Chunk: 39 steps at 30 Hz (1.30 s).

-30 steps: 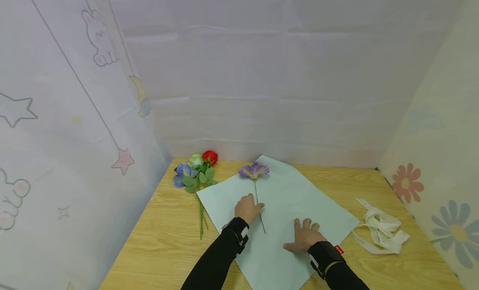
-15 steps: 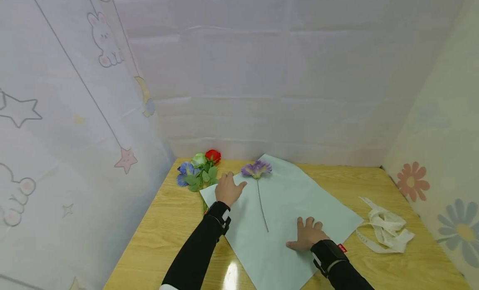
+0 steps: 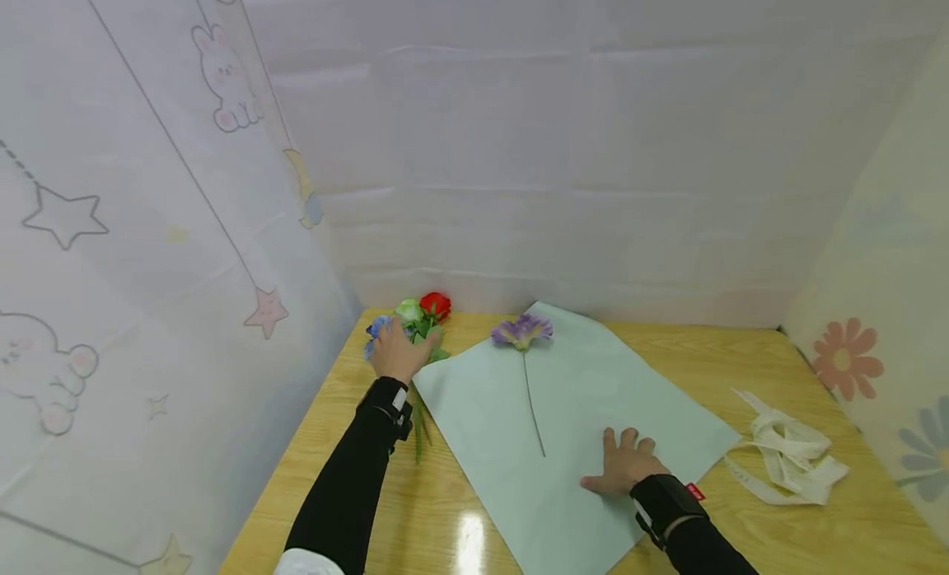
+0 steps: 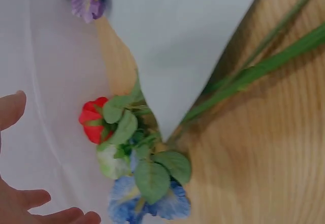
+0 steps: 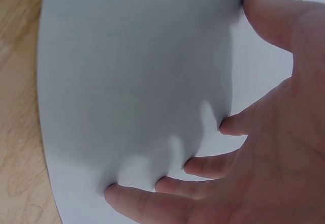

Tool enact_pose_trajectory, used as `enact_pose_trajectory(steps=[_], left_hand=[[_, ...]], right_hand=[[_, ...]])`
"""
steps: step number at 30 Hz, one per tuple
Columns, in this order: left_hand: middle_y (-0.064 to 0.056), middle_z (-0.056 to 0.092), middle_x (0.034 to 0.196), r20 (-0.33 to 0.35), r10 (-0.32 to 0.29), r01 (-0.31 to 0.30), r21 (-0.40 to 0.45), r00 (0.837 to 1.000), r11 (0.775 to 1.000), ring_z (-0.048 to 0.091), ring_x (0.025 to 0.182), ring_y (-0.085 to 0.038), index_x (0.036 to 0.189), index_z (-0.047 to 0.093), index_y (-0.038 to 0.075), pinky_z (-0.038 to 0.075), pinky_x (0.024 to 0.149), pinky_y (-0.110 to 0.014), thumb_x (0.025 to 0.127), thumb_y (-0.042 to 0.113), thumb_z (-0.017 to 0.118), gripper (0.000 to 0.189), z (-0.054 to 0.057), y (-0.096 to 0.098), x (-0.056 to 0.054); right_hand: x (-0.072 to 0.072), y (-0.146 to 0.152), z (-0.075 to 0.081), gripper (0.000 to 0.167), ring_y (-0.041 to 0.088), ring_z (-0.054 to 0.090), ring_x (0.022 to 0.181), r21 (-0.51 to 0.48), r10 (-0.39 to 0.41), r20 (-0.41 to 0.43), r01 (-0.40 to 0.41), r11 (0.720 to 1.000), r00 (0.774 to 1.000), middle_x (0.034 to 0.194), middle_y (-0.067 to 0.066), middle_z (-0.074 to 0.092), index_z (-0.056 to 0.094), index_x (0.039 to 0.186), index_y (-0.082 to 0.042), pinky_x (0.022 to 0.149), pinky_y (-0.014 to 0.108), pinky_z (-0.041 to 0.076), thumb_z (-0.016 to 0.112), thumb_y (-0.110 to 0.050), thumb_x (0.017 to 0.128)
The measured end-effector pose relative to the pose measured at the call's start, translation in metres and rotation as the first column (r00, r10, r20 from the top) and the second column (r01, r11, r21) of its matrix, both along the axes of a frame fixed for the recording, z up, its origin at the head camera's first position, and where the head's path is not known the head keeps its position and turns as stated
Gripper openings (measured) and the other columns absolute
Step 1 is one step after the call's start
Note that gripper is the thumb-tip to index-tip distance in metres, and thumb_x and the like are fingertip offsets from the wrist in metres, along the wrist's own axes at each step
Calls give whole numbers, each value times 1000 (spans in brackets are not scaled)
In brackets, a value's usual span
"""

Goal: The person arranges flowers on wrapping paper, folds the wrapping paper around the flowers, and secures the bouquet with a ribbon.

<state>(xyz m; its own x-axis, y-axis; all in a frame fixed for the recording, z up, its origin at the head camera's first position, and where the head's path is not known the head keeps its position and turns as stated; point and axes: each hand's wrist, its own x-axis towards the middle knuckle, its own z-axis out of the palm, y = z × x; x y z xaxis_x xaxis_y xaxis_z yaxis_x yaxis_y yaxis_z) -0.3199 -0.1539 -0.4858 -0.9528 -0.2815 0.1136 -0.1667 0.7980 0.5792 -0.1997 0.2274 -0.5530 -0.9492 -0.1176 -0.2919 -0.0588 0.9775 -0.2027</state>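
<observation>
My left hand (image 3: 399,352) reaches over the flowers at the back left, fingers spread and holding nothing. Under and beside it lie a red rose (image 3: 436,305), a pale green-white rose (image 3: 409,310) and a blue flower (image 4: 147,201), their green stems (image 4: 254,74) side by side on the table. A corner of the pale wrapping paper (image 3: 593,377) overlaps those stems in the left wrist view. On the paper lies a purple flower (image 3: 522,332) with one thin stem. With fingers spread, my right hand (image 3: 626,464) rests its fingertips on the paper's right part.
A loose heap of white ribbon (image 3: 793,455) lies on the wooden table (image 3: 385,509) to the right of the paper. Pale printed sheets (image 3: 474,147) stand behind the table and on both sides.
My left hand has left the purple flower's stem and moved left and back to the other flowers. My right hand stays on the paper. The head view has shifted slightly left.
</observation>
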Motion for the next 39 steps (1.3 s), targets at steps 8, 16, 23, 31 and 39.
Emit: enact_pose_trajectory(steps=[8, 16, 23, 31, 39], left_hand=[[-37, 45, 140, 210, 60, -69, 38, 976, 997, 44, 126, -57, 147, 41, -9, 40, 98, -66, 102, 43, 56, 70, -61, -15, 8], [-21, 56, 85, 223, -21, 11, 47, 975, 999, 53, 74, -39, 100, 62, -4, 42, 63, -48, 93, 19, 53, 26, -87, -17, 11], [-9, 48, 63, 212, 12, -35, 107, 977, 994, 42, 50, -23, 103, 61, -4, 30, 49, -38, 101, 14, 49, 22, -91, -22, 12], [-20, 58, 78, 115, 81, -91, 84, 990, 992, 53, 58, -32, 103, 63, -6, 35, 53, -41, 104, 17, 48, 27, -84, -24, 18], [-19, 57, 79, 29, 97, -101, 132, 995, 986, 50, 59, -31, 110, 59, -5, 34, 54, -42, 106, 13, 42, 25, -59, -15, 17]], right_hand=[[2, 2, 3, 106, 68, 39, 115, 1, 4, -3, -4, 1000, 1000, 131, 48, 38, 41, 143, 15, 83, 68, 50, 79, -60, 79], [2, -2, 8, 103, 68, 39, 117, 7, -5, 12, 5, 1000, 1000, 133, 48, 37, 41, 143, 14, 84, 68, 50, 80, -57, 80], [5, -5, 10, 102, 68, 40, 117, 0, 6, 14, -6, 1000, 1000, 133, 48, 37, 40, 143, 15, 83, 67, 50, 80, -56, 81], [4, -4, 9, 102, 67, 39, 118, 10, 1, 14, -1, 1000, 1000, 135, 48, 36, 39, 144, 14, 83, 67, 50, 79, -57, 82], [6, -5, 14, 100, 66, 39, 118, 15, -9, 8, 9, 1000, 1000, 135, 48, 36, 41, 143, 14, 83, 67, 50, 79, -56, 82]])
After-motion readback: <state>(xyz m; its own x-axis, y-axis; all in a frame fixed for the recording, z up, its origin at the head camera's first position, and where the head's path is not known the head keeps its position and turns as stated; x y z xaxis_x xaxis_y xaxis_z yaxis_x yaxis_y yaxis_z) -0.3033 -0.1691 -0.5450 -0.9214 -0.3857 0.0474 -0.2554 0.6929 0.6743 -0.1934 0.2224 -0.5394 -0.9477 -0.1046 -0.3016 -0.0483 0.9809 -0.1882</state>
